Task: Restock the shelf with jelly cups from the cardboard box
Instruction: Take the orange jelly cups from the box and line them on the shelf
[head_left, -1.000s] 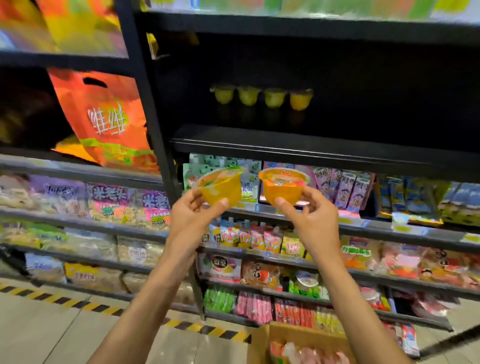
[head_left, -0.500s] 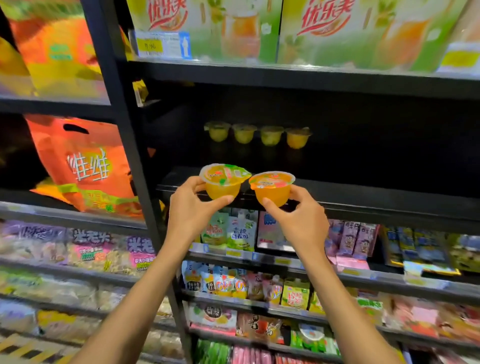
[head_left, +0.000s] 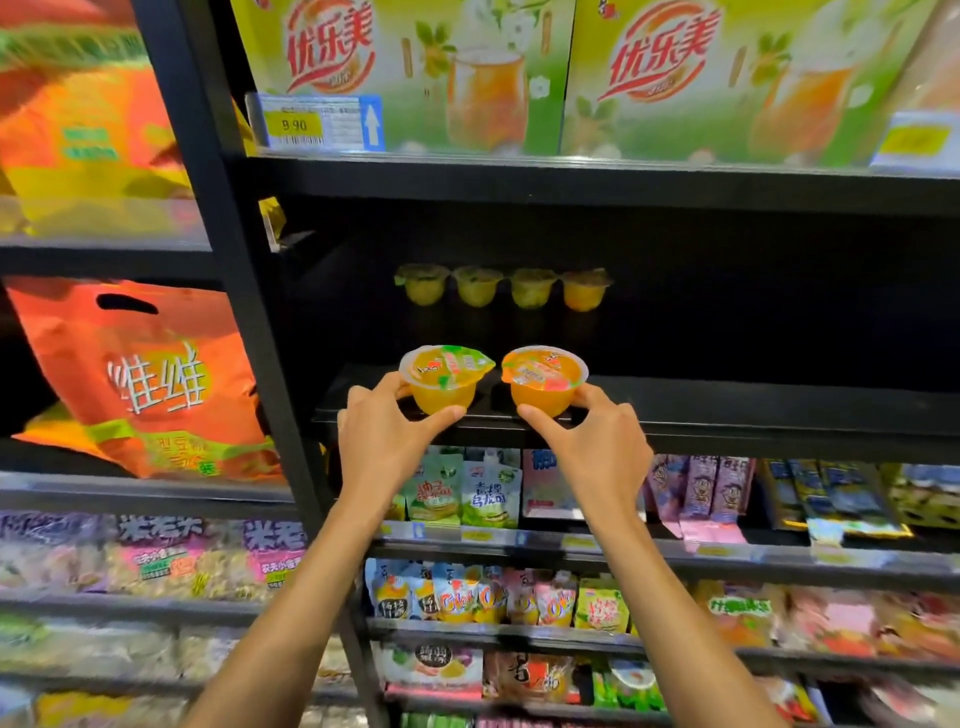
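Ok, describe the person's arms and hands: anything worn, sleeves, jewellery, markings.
The left hand and right hand are bare: no gloves, and no rings show. The left forearm and right forearm are bare too, with no sleeve, watch or bracelet in view down to the frame's lower edge. No markings show.

Both arms raised, left hand (head_left: 383, 441) pinching left jelly cup (head_left: 445, 382), right hand (head_left: 607, 448) pinching right jelly cup (head_left: 543, 384)
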